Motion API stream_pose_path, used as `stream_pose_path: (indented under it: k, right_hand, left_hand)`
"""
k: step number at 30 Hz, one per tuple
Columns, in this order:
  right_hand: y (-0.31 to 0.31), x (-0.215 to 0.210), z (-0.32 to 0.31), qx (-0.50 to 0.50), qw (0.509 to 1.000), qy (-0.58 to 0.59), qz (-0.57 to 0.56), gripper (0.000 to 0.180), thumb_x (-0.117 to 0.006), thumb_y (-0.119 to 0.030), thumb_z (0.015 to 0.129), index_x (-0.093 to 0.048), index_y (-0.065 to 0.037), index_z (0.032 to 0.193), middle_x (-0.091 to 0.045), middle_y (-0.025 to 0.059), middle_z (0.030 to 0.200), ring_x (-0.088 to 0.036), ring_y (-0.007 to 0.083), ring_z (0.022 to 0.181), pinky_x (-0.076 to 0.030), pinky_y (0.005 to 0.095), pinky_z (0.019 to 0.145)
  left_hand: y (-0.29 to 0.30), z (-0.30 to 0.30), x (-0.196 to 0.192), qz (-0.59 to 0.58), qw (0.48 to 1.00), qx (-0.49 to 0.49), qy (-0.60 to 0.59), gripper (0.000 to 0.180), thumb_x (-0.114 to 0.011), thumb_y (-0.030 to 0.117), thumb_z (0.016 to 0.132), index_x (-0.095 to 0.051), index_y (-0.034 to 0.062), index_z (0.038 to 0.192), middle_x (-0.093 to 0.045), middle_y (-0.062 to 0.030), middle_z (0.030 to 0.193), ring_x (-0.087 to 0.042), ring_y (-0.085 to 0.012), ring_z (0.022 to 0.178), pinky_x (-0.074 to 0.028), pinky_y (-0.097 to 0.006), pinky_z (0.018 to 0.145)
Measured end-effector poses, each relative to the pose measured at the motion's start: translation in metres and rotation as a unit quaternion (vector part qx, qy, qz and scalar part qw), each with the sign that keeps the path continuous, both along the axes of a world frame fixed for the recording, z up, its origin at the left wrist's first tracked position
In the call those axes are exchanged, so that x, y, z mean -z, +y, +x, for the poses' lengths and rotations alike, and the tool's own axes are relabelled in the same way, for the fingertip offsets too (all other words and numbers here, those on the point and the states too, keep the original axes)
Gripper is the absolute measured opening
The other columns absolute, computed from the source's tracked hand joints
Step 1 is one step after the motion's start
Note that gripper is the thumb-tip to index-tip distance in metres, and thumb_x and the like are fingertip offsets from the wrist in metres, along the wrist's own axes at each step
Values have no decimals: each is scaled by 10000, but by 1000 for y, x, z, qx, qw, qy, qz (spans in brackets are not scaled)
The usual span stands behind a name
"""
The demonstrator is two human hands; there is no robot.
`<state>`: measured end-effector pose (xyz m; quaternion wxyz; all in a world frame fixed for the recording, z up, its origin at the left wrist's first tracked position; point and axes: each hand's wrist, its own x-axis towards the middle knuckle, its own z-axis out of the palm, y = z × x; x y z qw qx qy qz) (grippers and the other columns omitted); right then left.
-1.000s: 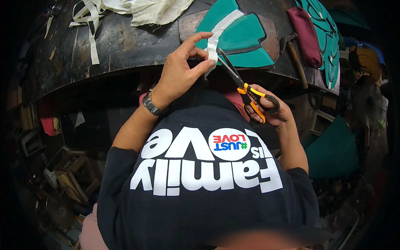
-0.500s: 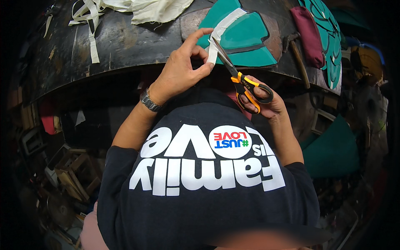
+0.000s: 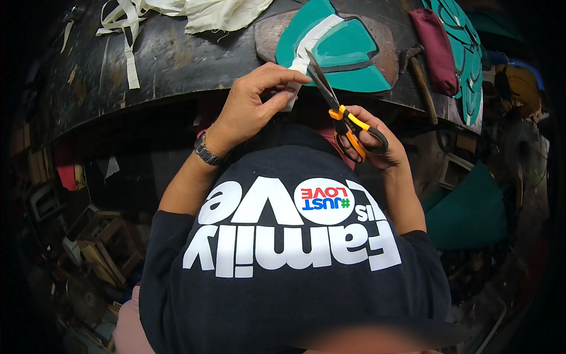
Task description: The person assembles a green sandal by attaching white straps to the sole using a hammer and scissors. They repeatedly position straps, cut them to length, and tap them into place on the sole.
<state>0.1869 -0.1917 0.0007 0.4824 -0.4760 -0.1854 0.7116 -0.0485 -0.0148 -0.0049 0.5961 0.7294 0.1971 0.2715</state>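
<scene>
A white fabric strip [image 3: 320, 32] lies along the green cut pieces [image 3: 345, 47], and its near end hangs past their edge. My left hand [image 3: 259, 100] pinches that end between thumb and fingers, near the table's front edge. In my right hand [image 3: 374, 138] are scissors [image 3: 340, 113] with orange and black handles, two fingers showing through the loop. The blades point away from me, slightly apart, with their tips beside the strip and over the green piece. Whether they touch the strip I cannot tell.
A brown slab [image 3: 268, 38] lies under the green pieces on the dark table [image 3: 177, 65]. To the right are a hammer [image 3: 420, 82], a maroon pouch [image 3: 437, 53] and a stack of green pieces [image 3: 469, 65]. White cloth [image 3: 227, 13] and loose strips [image 3: 131, 62] lie at the far left.
My left hand has moved toward me and slightly down along the strip, to its hanging end. The scissors have shifted slightly right, and their blades remain near the strip.
</scene>
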Motion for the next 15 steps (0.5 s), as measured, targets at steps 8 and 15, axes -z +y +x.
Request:
stream_pose_path:
  k: [8,15]
  right_hand:
    - [-19,-8,7,-40,996,-70,-25,879,-922,-418,669,-497,-67,1354,-608,87,854,-632,149,673,-485,212,566]
    - [-23,-11,-2,-48,993,-108,-19,846,-913,-358,678,-496,-51,1347,-606,77,857,-630,128,669,-474,190,562]
  left_hand:
    - [-6,-4,0,21,999,11,30,440,-592,-54,887,-681,83,1296,-643,-89,1289,-645,-164,1088,-535,-271,891]
    - [-11,-11,0,42,997,52,36,479,-592,-34,840,-671,75,1300,-670,-120,1295,-649,-217,1141,-500,-337,994]
